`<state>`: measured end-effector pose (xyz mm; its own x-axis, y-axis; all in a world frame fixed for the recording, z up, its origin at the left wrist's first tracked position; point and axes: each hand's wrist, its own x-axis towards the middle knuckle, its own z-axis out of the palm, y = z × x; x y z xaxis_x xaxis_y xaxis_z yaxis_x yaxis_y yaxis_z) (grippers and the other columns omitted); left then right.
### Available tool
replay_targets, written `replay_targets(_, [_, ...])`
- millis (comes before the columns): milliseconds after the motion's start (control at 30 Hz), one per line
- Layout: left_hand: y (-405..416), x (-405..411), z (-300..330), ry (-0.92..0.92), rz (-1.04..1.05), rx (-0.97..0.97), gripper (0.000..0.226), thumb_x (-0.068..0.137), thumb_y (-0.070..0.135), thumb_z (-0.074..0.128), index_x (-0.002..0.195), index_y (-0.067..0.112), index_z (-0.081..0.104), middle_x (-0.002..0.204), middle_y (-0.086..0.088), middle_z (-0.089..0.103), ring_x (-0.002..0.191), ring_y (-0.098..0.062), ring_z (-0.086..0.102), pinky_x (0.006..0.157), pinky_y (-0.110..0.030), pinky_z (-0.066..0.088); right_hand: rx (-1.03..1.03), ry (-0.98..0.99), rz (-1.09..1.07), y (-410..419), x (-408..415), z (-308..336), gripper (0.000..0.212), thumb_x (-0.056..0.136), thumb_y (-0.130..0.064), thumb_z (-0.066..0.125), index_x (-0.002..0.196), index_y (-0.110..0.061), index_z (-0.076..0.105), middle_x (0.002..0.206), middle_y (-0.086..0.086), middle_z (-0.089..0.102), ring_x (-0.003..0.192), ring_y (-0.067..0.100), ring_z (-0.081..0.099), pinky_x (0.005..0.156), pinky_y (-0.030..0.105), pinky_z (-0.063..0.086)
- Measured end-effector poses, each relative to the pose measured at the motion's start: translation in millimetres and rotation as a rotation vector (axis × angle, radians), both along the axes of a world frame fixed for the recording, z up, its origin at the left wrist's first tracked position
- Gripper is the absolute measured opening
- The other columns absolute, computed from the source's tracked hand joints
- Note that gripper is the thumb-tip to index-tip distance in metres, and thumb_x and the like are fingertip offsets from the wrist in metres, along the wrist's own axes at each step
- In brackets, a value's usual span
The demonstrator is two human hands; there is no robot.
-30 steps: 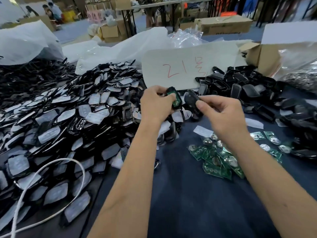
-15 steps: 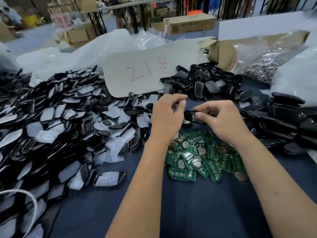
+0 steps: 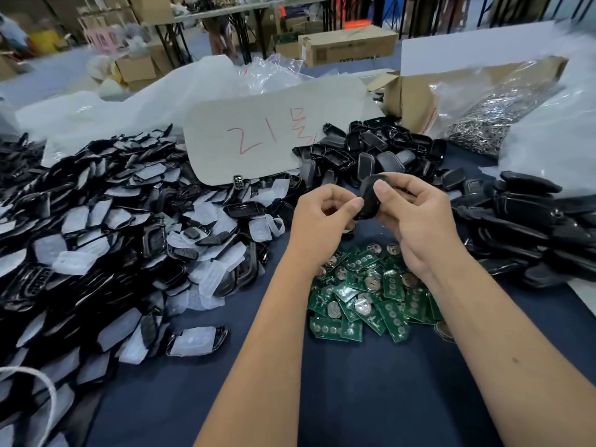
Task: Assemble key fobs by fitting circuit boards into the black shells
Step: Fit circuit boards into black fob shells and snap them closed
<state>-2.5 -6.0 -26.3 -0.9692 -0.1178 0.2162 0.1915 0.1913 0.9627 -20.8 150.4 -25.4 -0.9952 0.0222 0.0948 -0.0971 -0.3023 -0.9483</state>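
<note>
Both hands up at frame centre, working one black shell (image 3: 367, 201) between them. Right hand (image 3: 419, 221) grasps the shell, thumb on its near face and fingers curled behind. Left hand (image 3: 322, 217) pinches the shell's left edge with thumb and curled fingers; a bit of green shows just under that hand, too hidden to tell what it is. Shell is tilted, held above the table, well off the surface.

Pile of green circuit boards (image 3: 371, 291) lies on the dark blue cloth (image 3: 338, 398) at 6 o'clock from the hands, partly under the right wrist. Big heap of black shells with white pads (image 3: 113, 237) at 9 o'clock. Smaller heap of bare black shells (image 3: 371, 150) at 12 o'clock, another dark heap (image 3: 532, 227) at 3 o'clock. White card with red writing (image 3: 264, 137) stands at 11 o'clock behind the hands. Open cardboard box (image 3: 416, 101) holding a bag of small metal parts (image 3: 490, 117) at 1 o'clock. White cord (image 3: 48, 391) at 8 o'clock, lower left corner.
</note>
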Motion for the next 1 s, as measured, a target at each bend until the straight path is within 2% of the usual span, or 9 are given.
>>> replay_targets(100, [-2,0,-1,-0.03,0.011,0.087,0.008,0.097,0.008,0.069,0.091,0.003,0.07,0.073,-0.004,0.07,0.061,-0.008,0.062,0.066,-0.026,0.055,-0.036,-0.015,0.086,1,0,3,0.03,0.088,0.004,0.073,0.114,-0.01,0.071,0.093,0.007,0.081,0.087,0.02,0.077,0.075,0.032,0.063])
replay_targets(233, [-1,1,-1,-0.052,-0.018,0.155,0.008,0.098,0.008,0.068,0.095,0.015,0.073,0.081,-0.002,0.074,0.07,-0.009,0.065,0.072,-0.03,0.057,-0.087,-0.03,0.077,1,2,5,0.037,0.068,-0.008,0.08,0.104,-0.009,0.071,0.085,0.006,0.08,0.07,0.018,0.074,0.068,0.03,0.064])
replay_targets(367, [-1,1,1,-0.033,-0.058,0.182,0.02,0.098,0.005,0.066,0.106,0.019,0.077,0.093,-0.003,0.078,0.089,-0.015,0.071,0.085,-0.035,0.059,-0.121,-0.038,0.109,1,2,6,0.036,0.065,-0.007,0.08,0.1,-0.006,0.071,0.084,0.009,0.079,0.065,0.019,0.072,0.062,0.028,0.062])
replay_targets(633, [4,2,4,-0.041,-0.039,0.164,0.017,0.098,-0.001,0.064,0.1,0.012,0.075,0.091,-0.011,0.076,0.08,-0.012,0.069,0.069,-0.023,0.057,-0.167,-0.054,0.082,-2,2,3,0.04,0.066,-0.007,0.08,0.105,-0.009,0.073,0.084,0.003,0.08,0.079,0.016,0.077,0.068,0.027,0.062])
replay_targets(700, [3,2,4,-0.059,-0.039,0.171,0.014,0.098,-0.001,0.064,0.101,0.009,0.074,0.094,-0.018,0.076,0.079,-0.015,0.068,0.07,-0.026,0.059,-0.163,-0.047,0.089,-2,2,2,0.041,0.067,-0.007,0.079,0.108,-0.007,0.073,0.091,0.007,0.08,0.085,0.019,0.077,0.075,0.029,0.063])
replay_targets(867, [3,4,7,-0.059,-0.057,0.214,0.02,0.099,-0.001,0.064,0.1,0.016,0.075,0.097,-0.015,0.077,0.085,-0.022,0.071,0.076,-0.032,0.061,-0.214,-0.036,0.179,0,1,3,0.043,0.074,-0.004,0.074,0.117,-0.004,0.071,0.097,0.008,0.08,0.091,0.02,0.076,0.082,0.03,0.062])
replay_targets(1000, [5,5,10,-0.077,-0.072,0.26,0.024,0.099,-0.004,0.061,0.106,0.014,0.075,0.106,-0.021,0.075,0.104,-0.041,0.072,0.093,-0.054,0.06,-0.232,-0.015,0.203,0,1,4,0.042,0.076,-0.003,0.072,0.118,-0.006,0.071,0.095,0.006,0.08,0.088,0.019,0.075,0.086,0.032,0.06])
